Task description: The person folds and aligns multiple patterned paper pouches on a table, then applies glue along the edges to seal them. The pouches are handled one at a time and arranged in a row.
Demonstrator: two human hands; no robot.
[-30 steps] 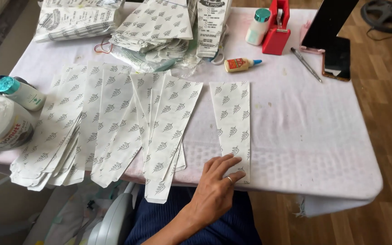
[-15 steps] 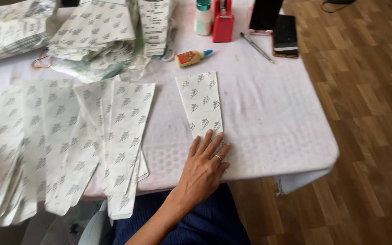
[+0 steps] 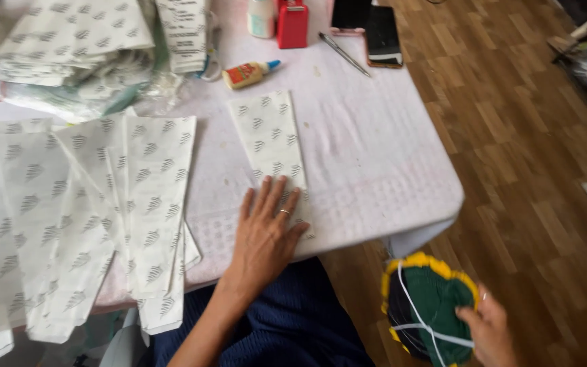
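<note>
The left hand (image 3: 264,234) lies flat, fingers spread and gripping nothing, at the lower middle of the frame, pressing the near end of a single patterned paper bag (image 3: 270,146) that runs up the middle of the tabletop (image 3: 388,177). A ring shows on one finger. At the lower right, off the tabletop's edge and above the wooden floor (image 3: 511,136), the right hand (image 3: 490,333) is closed on a round green pad with a yellow rim (image 3: 426,306), crossed by white string; it is blurred, so what kind of thing it is stays uncertain. To the left of the flat hand, a row of overlapping paper bags (image 3: 137,197) hangs over the near edge. Stacked bags (image 3: 69,41) fill the upper left. Along the top of the frame lie a small glue bottle (image 3: 249,73), a red stapler-like tool (image 3: 292,24), a pen (image 3: 343,53) and a dark phone (image 3: 382,37).
</note>
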